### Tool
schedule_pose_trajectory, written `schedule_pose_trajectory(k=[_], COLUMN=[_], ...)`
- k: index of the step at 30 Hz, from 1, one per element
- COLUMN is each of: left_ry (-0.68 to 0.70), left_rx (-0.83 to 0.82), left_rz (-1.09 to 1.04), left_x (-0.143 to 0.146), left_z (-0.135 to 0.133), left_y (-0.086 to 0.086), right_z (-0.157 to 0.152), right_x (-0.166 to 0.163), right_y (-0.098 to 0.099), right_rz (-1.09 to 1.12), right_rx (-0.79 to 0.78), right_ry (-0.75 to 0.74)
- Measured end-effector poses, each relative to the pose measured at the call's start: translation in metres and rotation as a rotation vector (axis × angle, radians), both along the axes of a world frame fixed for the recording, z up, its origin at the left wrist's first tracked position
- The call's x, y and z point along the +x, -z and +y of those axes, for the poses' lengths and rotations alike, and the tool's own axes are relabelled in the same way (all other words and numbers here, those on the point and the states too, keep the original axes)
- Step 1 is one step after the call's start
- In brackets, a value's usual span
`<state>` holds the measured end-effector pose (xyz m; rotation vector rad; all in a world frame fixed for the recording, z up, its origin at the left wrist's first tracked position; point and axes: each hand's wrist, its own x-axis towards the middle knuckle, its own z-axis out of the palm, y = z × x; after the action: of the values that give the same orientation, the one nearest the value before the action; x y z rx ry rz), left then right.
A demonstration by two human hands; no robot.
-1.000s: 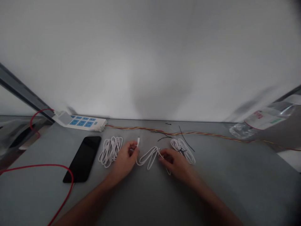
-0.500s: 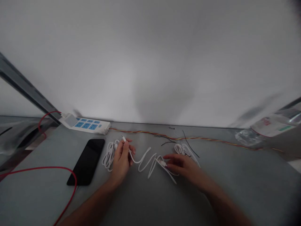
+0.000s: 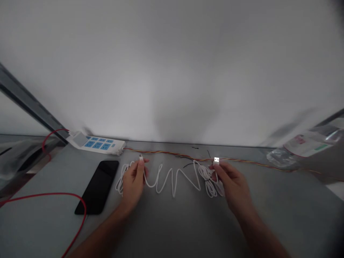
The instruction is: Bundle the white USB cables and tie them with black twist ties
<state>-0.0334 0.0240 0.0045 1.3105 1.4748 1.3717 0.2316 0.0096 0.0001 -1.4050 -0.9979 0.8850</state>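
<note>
At the far left a red wire (image 3: 53, 200) loops over the grey table (image 3: 172, 229), with a white power strip (image 3: 96, 144) against the wall and a dark phone (image 3: 98, 186) lying nearer. Just right of the phone, the left hand (image 3: 133, 184) is closed on one end of a white cable (image 3: 172, 181), its small plug (image 3: 141, 157) poking up and away past the fingertips. A coiled bundle (image 3: 120, 179) lies under that hand. The cable zigzags rightward across the table, long axis left to right, midway between both hands. The right hand (image 3: 232, 182) pinches the other end, the USB plug (image 3: 216, 160) pointing up; a second coil (image 3: 211, 181) seems to lie beneath it.
</note>
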Motion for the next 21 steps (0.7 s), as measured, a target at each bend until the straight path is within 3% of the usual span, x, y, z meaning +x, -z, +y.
schedule_pose_trajectory(k=[3,8,11,16,21], left_ry=[0.05,0.091,0.121,0.167,0.264], left_rx=[-0.031,-0.091,-0.011,0.219,0.323], left_rz=[0.04,-0.023,0.057,0.331,0.48], left_x=[-0.002,-0.002,-0.003,-0.006,-0.003], left_z=[0.003,0.006,0.005,0.002,-0.004], left_y=[0.001,0.004,0.002,-0.002,0.004], right_z=[-0.001,-0.003,-0.004,-0.004,-0.003], right_x=[-0.004,-0.011,-0.011,-0.008,-0.008], right_y=[0.004,0.01,0.008,0.003,0.007], right_rz=[-0.126,-0.306,-0.326,-0.385,-0.48], right_rx=[-0.031,-0.078,-0.073,-0.059,-0.034], right_ry=[-0.05,-0.273,-0.366,-0.403,-0.428])
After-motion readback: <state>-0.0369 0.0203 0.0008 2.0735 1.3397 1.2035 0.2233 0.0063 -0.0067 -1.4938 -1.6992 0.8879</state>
